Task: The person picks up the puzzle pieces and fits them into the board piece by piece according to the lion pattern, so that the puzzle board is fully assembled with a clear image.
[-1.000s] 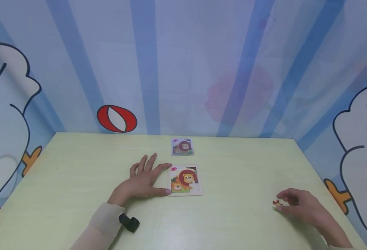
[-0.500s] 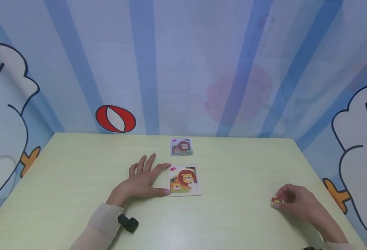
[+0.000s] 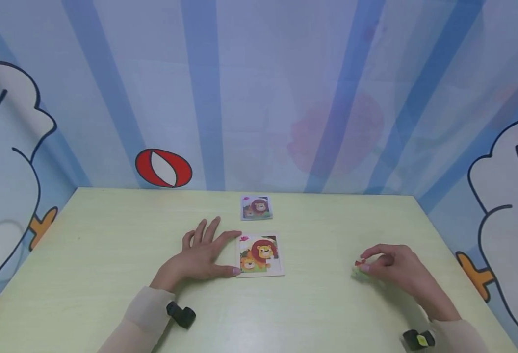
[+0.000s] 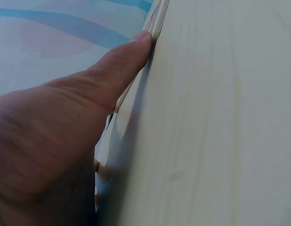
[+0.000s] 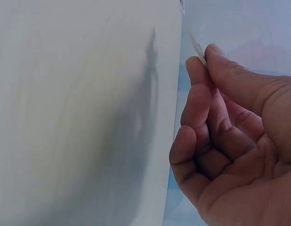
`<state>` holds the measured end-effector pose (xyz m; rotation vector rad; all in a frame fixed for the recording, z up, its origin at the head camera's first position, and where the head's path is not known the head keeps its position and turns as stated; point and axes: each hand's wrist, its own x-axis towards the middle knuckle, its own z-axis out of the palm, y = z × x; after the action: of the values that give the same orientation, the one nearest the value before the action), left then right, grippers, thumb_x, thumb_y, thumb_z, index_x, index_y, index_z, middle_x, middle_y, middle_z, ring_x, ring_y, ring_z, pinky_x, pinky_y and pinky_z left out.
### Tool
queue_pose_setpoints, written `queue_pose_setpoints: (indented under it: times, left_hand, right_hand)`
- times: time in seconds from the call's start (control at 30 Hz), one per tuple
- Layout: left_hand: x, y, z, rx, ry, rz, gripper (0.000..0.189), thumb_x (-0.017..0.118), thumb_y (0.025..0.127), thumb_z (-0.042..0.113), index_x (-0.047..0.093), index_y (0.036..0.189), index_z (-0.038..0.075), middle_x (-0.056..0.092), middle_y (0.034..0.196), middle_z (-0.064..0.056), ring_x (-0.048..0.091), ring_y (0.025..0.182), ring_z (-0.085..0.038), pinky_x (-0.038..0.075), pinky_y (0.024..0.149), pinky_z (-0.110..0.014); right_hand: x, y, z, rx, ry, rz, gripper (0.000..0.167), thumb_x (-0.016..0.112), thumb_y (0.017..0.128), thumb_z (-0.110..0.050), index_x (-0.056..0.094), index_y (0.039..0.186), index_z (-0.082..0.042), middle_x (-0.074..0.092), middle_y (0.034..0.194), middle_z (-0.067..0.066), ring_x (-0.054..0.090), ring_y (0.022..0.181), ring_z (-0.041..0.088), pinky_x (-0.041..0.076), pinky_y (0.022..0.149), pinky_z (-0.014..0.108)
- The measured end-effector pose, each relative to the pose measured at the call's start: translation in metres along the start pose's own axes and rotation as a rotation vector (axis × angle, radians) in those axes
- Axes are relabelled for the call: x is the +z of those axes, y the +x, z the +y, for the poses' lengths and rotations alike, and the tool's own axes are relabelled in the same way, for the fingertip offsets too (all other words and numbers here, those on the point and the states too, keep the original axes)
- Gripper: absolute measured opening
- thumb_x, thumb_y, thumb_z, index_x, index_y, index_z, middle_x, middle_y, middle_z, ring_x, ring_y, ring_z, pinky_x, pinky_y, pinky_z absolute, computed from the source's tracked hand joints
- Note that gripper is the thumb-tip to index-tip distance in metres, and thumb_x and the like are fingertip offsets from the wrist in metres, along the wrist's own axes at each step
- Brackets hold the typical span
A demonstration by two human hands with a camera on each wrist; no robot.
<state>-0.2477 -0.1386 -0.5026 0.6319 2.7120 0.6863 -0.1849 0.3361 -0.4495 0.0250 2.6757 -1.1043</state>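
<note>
A lion jigsaw puzzle in a pale frame lies flat near the middle of the table. Its lower right corner shows pale bare board. My left hand rests beside it with fingers spread; the index fingertip touches its upper left corner and the thumb its lower left. The left wrist view shows the thumb against the frame's edge. Over on the right, my right hand pinches a small red and green puzzle piece between thumb and fingers, above the table. In the right wrist view the piece appears edge-on.
Behind the puzzle lies a smaller lion picture card. A pale wooden table carries everything. A striped blue backdrop with cartoon figures rises at its back and sides.
My right hand has moved left and away from me, carrying the pinched puzzle piece toward the puzzle. The left hand and the puzzle have stayed in place.
</note>
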Motion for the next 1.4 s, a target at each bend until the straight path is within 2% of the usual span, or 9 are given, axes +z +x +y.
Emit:
queue_pose_setpoints:
  times: [0.23,0.47,0.77,1.0,1.13,1.3,1.4]
  left_hand:
    - [0.000,0.001,0.000,0.004,-0.008,0.003,0.094,0.076,0.088,0.069,0.031,0.166,0.042,-0.004,0.183,-0.016,-0.009,0.167,-0.051,0.001,0.126,-0.075]
    - [0.002,0.001,-0.002,-0.002,0.000,-0.002,0.095,0.078,0.088,0.065,0.030,0.167,0.042,-0.006,0.183,-0.015,-0.011,0.167,-0.049,0.000,0.127,-0.073]
    - [-0.003,-0.004,0.001,0.037,-0.041,0.008,0.095,0.073,0.087,0.075,0.033,0.165,0.041,-0.002,0.182,-0.019,-0.007,0.165,-0.055,0.001,0.122,-0.081]
    - [-0.009,-0.007,0.010,0.011,-0.037,-0.017,0.094,0.077,0.088,0.068,0.034,0.166,0.037,-0.001,0.182,-0.021,-0.008,0.165,-0.055,0.001,0.124,-0.079]
    - [-0.010,-0.006,0.010,0.000,-0.019,-0.024,0.092,0.077,0.090,0.065,0.034,0.167,0.037,-0.002,0.182,-0.019,-0.009,0.166,-0.054,0.001,0.126,-0.077]
    - [-0.003,-0.002,0.003,0.007,-0.017,-0.006,0.094,0.077,0.089,0.066,0.033,0.167,0.038,-0.003,0.183,-0.019,-0.009,0.166,-0.052,0.001,0.126,-0.076]
    - [0.003,0.001,-0.003,0.004,-0.014,0.005,0.095,0.076,0.088,0.070,0.032,0.167,0.041,-0.004,0.183,-0.016,-0.010,0.167,-0.050,0.001,0.126,-0.074]
  right_hand:
    - [0.015,0.013,-0.023,-0.127,0.147,-0.037,0.034,0.082,0.097,-0.026,0.078,0.123,-0.005,0.086,0.099,0.008,0.078,0.088,0.011,0.058,0.074,0.028]
    - [0.029,0.025,-0.046,-0.139,0.186,-0.082,0.038,0.084,0.095,-0.030,0.078,0.124,-0.005,0.086,0.104,0.008,0.076,0.084,0.019,0.059,0.072,0.033]
    - [0.052,0.041,-0.066,-0.157,0.185,-0.121,0.036,0.085,0.093,-0.033,0.081,0.121,-0.010,0.084,0.090,0.009,0.073,0.078,0.027,0.059,0.072,0.034]
    - [0.075,0.051,-0.081,-0.163,0.206,-0.154,0.033,0.086,0.093,-0.033,0.082,0.117,-0.010,0.079,0.081,0.017,0.069,0.073,0.023,0.059,0.073,0.033]
    - [0.087,0.055,-0.090,-0.170,0.203,-0.181,0.030,0.085,0.093,-0.032,0.083,0.115,-0.011,0.075,0.075,0.019,0.061,0.064,0.019,0.054,0.068,0.030]
    - [0.100,0.061,-0.100,-0.177,0.182,-0.198,0.022,0.086,0.093,-0.030,0.085,0.109,-0.015,0.069,0.065,0.013,0.045,0.054,0.014,0.038,0.057,0.026]
    - [0.107,0.063,-0.104,-0.183,0.181,-0.215,0.019,0.085,0.094,-0.028,0.085,0.108,-0.016,0.071,0.065,0.009,0.044,0.052,0.013,0.034,0.055,0.026]
